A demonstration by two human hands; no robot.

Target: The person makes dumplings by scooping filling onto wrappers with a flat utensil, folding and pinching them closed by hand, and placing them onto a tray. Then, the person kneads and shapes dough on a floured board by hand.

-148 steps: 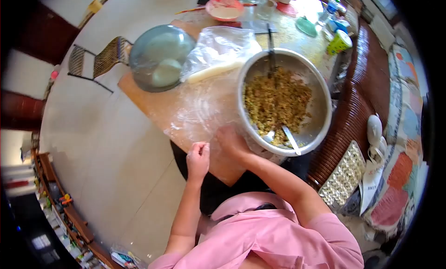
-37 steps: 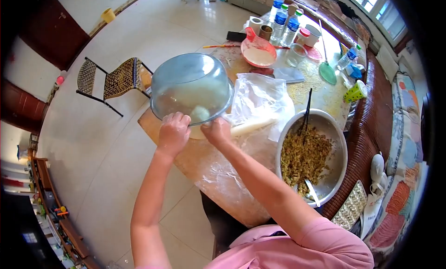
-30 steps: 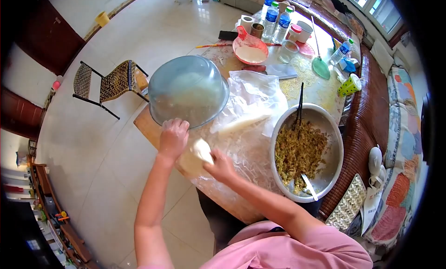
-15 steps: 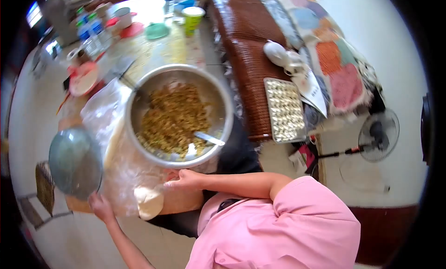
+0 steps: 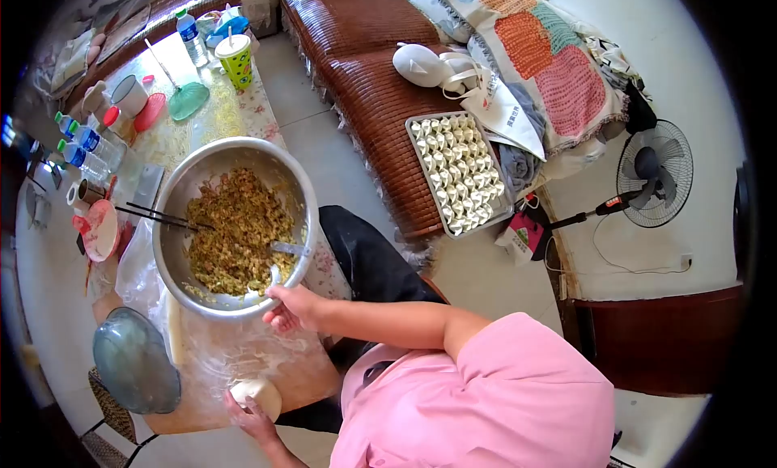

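Observation:
A large metal bowl (image 5: 173,275) of chopped filling (image 5: 239,229) stands on the table. My right hand (image 5: 293,308) is closed on its near rim, the thumb over the edge and the fingers below. Near that thumb, a spoon (image 5: 289,248) leans inside the bowl. Dark chopsticks (image 5: 158,217) rest across the far-left rim. My left hand (image 5: 252,418) curls around the side of a pale, rounded lump of dough (image 5: 261,397) at the near edge of the floured board (image 5: 218,363). A greenish glass lid (image 5: 136,361) lies to the left.
A tray of dumplings (image 5: 457,173) sits on the brown sofa (image 5: 356,80) to the right. Bottles (image 5: 85,159), a patterned cup (image 5: 235,62) and a green strainer (image 5: 188,101) stand farther back. A fan (image 5: 654,173) is at far right.
My left hand has moved from beside the glass lid to the dough. My right hand has gone from near the dough to the bowl's rim. The view has shifted.

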